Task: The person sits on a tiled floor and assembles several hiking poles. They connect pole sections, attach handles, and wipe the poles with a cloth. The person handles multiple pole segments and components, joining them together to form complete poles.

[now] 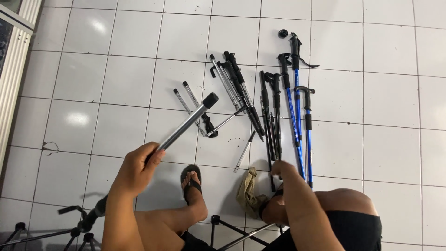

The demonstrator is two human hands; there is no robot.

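Note:
My left hand (138, 165) grips a grey metal pole section (188, 122) with a black cap at its far end, held slanting up over the tiled floor. My right hand (284, 173) reaches down to the near ends of several black trekking poles (270, 122) lying on the floor; its fingers are hidden behind the wrist. Beside them to the right lie three blue trekking poles (297, 111) with black handles. A bundle of grey and black pole sections (237, 88) lies behind the held pole.
A tan cloth (247, 188) lies by my right knee. My left foot in a black sandal (192, 183) rests on the white tiles (390, 116). A small black cap (283, 33) lies at the far end. More black poles (69, 230) sit at bottom left. A ribbed white wall panel (11, 74) runs along the left.

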